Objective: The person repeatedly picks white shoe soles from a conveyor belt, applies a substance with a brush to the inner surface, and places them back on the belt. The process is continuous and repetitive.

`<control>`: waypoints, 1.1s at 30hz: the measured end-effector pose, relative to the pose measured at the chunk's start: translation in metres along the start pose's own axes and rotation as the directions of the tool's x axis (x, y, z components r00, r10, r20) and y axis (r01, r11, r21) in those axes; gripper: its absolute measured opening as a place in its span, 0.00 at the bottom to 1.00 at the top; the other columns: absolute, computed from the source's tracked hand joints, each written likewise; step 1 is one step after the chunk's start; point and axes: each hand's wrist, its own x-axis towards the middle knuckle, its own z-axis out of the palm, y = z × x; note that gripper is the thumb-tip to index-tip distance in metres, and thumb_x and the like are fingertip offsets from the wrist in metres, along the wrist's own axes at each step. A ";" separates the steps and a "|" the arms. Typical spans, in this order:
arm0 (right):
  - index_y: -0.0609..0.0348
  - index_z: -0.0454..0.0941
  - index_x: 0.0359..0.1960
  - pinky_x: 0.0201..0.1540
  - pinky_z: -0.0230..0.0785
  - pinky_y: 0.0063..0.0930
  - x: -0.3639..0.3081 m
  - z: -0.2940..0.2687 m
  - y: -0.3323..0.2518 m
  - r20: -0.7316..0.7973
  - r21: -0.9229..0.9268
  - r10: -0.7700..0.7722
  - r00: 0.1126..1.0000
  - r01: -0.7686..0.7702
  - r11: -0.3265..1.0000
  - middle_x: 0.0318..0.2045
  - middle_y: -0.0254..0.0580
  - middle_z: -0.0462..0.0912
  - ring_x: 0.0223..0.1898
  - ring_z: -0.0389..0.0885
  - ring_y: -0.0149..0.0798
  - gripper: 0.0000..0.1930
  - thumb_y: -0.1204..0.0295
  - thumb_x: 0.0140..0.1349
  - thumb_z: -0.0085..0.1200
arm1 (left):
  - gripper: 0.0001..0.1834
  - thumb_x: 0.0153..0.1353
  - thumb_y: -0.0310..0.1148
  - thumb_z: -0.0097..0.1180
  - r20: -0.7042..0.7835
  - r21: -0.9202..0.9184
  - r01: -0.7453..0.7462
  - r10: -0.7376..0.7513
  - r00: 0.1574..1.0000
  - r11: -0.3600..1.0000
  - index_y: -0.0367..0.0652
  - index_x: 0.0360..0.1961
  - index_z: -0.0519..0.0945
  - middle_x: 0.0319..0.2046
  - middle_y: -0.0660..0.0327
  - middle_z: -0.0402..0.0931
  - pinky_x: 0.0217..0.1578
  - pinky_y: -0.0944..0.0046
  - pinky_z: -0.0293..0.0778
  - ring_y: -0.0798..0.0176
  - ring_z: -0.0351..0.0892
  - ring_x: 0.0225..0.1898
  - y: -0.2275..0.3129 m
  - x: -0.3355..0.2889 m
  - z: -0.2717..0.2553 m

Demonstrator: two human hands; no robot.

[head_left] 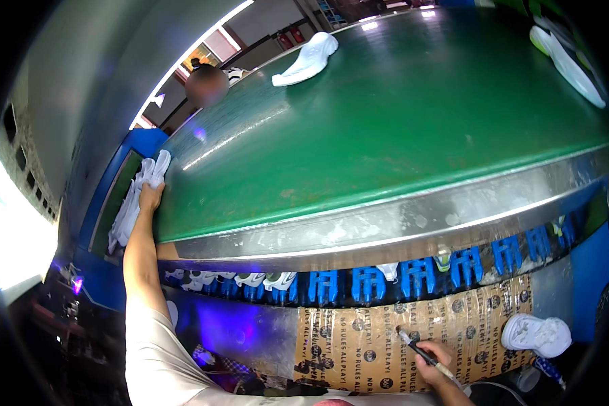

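White soles [162, 165] stacked past the left end of the belt [386, 135] could topple if the left hand [151, 196], touching them, finger closure unclear, pulls unevenly, while the right hand [437, 363], fingers wrapped round a brush [415, 345], might smear the cardboard [358, 358] if lowered.

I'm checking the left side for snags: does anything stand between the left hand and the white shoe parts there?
Nothing visible does. The left hand is right at the white shoe parts and appears to touch the nearest. The green work surface lies beside the left forearm, not between.
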 end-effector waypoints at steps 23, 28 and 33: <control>0.65 0.82 0.55 0.38 0.73 0.20 -0.021 0.001 0.029 -0.026 0.163 -0.131 0.991 0.134 0.977 0.39 0.37 0.86 0.34 0.79 0.25 0.16 0.75 0.66 0.62 | 0.24 0.74 0.50 0.42 0.020 -0.393 0.291 0.308 0.951 -0.873 0.43 0.57 0.76 0.50 0.53 0.82 0.53 0.39 0.81 0.50 0.83 0.53 0.189 -0.481 -0.193; 0.66 0.81 0.53 0.35 0.70 0.19 -0.044 -0.017 -0.005 -0.048 0.291 -0.077 0.996 0.088 0.953 0.33 0.35 0.83 0.30 0.77 0.26 0.14 0.76 0.66 0.61 | 0.27 0.77 0.49 0.37 0.308 -0.260 0.452 0.371 0.876 -0.853 0.37 0.55 0.78 0.49 0.57 0.83 0.57 0.58 0.76 0.61 0.81 0.50 0.223 -0.613 -0.117; 0.64 0.81 0.51 0.31 0.68 0.16 -0.057 -0.030 0.006 -0.111 0.472 0.087 0.990 -0.025 0.881 0.31 0.35 0.81 0.28 0.75 0.24 0.13 0.74 0.68 0.59 | 0.34 0.80 0.55 0.28 0.531 -0.168 0.794 0.625 0.572 -0.584 0.37 0.67 0.70 0.55 0.50 0.80 0.60 0.53 0.76 0.53 0.81 0.57 0.217 -0.700 -0.125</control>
